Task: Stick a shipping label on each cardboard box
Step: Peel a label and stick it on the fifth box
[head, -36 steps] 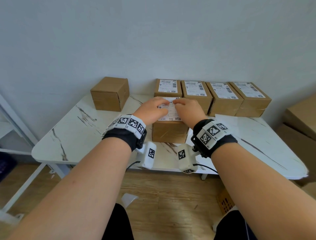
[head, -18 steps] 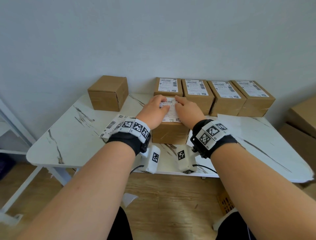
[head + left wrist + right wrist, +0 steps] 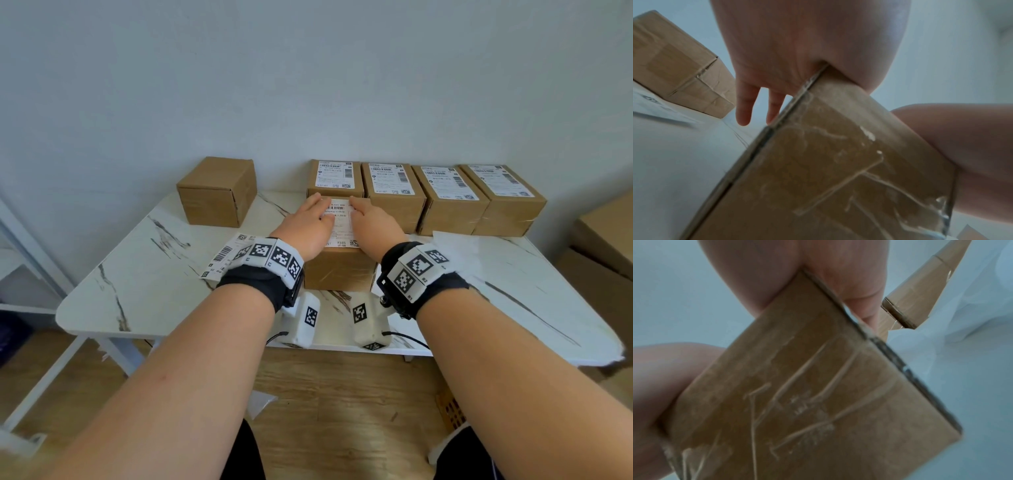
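Observation:
A cardboard box [image 3: 339,270] stands near the table's front middle with a white shipping label [image 3: 340,219] on its top. My left hand [image 3: 308,224] and right hand [image 3: 371,222] lie flat on that label, fingers straight, pressing it down side by side. The left wrist view shows the box's taped front [image 3: 828,170] with my left hand [image 3: 797,48] over its top edge; the right wrist view shows the same box [image 3: 807,394] under my right hand [image 3: 828,272]. Several labelled boxes [image 3: 448,198] line the back. An unlabelled box [image 3: 217,192] stands at back left.
A loose strip of labels [image 3: 226,255] lies on the marble table [image 3: 144,274] beside my left wrist. White backing paper [image 3: 479,253] lies at the right. Large cartons [image 3: 603,257] stand beyond the table's right end. A white frame [image 3: 27,246] is at the left.
Both hands have slid outward and flattened on the label, exposing more of its printed middle. The box has not moved.

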Demonstrator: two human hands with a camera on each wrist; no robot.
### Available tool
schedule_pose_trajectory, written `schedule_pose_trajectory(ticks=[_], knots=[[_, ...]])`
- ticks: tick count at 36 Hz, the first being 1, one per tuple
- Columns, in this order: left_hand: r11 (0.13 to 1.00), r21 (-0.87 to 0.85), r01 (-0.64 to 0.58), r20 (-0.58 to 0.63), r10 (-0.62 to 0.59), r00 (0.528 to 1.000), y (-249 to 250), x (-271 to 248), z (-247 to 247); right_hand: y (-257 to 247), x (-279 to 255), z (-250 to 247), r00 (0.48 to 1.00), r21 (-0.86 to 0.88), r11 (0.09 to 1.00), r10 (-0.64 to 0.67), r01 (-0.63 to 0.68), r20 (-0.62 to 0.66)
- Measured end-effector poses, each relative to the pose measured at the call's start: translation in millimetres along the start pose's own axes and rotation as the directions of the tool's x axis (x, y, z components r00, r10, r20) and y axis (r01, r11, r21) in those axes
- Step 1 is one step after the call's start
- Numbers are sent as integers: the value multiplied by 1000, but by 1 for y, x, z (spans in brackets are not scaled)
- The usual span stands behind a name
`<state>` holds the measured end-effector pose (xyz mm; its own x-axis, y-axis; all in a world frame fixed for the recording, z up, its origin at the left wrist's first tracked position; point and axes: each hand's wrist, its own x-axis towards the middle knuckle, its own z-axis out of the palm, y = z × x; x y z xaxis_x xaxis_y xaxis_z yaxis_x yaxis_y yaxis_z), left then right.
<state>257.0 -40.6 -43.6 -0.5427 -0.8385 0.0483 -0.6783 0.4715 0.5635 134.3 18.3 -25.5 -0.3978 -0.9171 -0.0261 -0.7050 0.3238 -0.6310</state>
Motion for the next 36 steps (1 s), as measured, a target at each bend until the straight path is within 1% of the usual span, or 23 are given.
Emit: schedule_pose_trajectory(ticks=[4,8,11,13,15,17,20,22,25,28,31,33,34,36], knots=[[998,52,40,3,-40,999,2,0,-1,1,-10,-5,999,-28,999,-34,34,-15],[990,112,87,-31,-84,996,4,-4,-1,6,-22,-8,997,15,997,-71,71,-22],[975,173,136,-113,-117,987,11,-12,-2,10,-34,-10,996,76,993,-83,86,-44],[961,223,164,-195,-120,973,17,-19,-2,12,-43,-12,995,96,991,-95,98,-38],[959,231,162,-282,-93,955,20,-22,0,14,-52,-13,994,92,989,-111,111,-14],[973,190,129,-307,-66,949,17,-23,2,15,-59,-14,993,83,990,-115,114,13],[992,106,69,-270,-38,962,9,-25,-2,17,-66,-14,992,87,990,-117,113,41],[995,86,43,-231,-22,973,8,-29,-6,18,-68,-13,992,110,988,-116,109,57],[996,83,44,-142,-32,989,9,-33,-8,16,-67,-11,991,148,983,-118,107,66],[998,36,44,-78,-41,996,11,-41,-8,14,-66,-8,991,157,982,-117,105,68],[994,-42,99,-38,-101,994,12,-51,-7,15,-66,-5,995,251,965,-91,80,35],[985,-76,154,-10,-155,988,12,-56,-6,17,-68,-5,999,315,948,-43,43,-7],[982,-91,167,-11,-168,986,12,-58,-6,19,-68,-5,1000,331,943,-14,22,-26],[978,-135,162,-56,-171,984,10,-61,-7,21,-70,-6,998,321,947,7,11,-55]])
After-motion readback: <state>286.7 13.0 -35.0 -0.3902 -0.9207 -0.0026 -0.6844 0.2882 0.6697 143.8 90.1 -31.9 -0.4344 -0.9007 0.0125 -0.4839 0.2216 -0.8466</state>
